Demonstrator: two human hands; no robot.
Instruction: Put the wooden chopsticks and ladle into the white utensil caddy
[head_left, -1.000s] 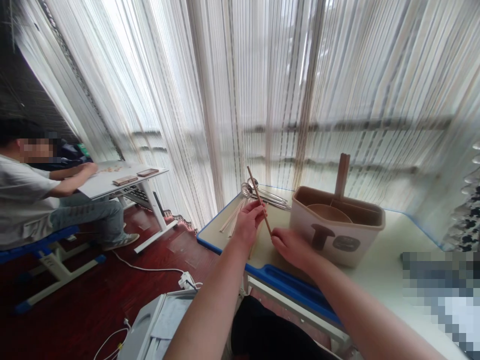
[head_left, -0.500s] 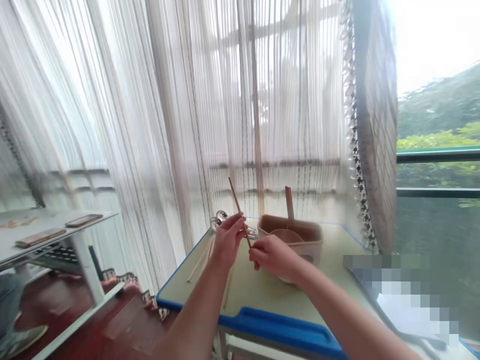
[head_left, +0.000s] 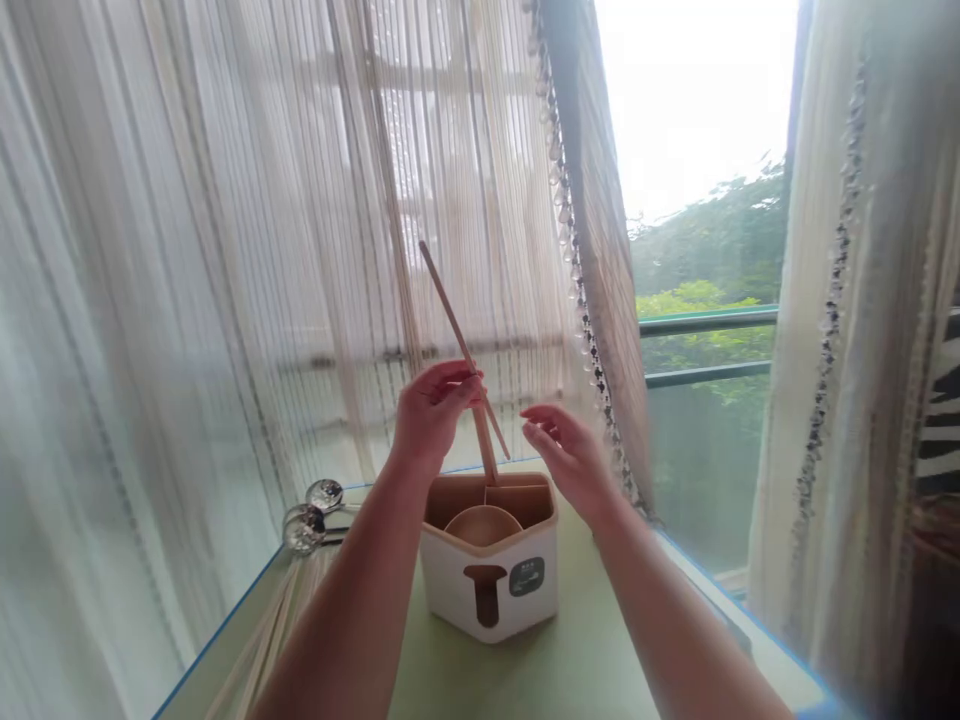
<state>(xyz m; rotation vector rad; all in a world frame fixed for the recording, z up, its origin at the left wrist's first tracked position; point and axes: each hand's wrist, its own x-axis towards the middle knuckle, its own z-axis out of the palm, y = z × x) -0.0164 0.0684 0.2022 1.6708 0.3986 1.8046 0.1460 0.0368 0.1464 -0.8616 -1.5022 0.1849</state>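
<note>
My left hand [head_left: 435, 412] pinches a thin brown chopstick [head_left: 448, 305], which slants with its upper end to the left and its lower tip above the holder. To the right of that tip is my right hand [head_left: 562, 455], fingers slightly bent and apart, with nothing in them. Below both hands stands a white and brown utensil holder [head_left: 442, 590] with divided compartments, a rounded brown part in front and a dark label. Brown chopsticks [head_left: 487, 455] stand upright in its back part, partly behind the held one.
Left of the holder lie two shiny metal ladles or strainers [head_left: 304, 528] and several pale sticks [head_left: 274, 630] on the light green table [head_left: 480, 685] with a blue edge. Sheer curtains [head_left: 225, 250] hang close behind the table. A railing [head_left: 709, 320] shows through the window on the right.
The view has turned right and come closer to the holder. My right hand has let go of the chopstick, and my left hand has carried it over the holder.
</note>
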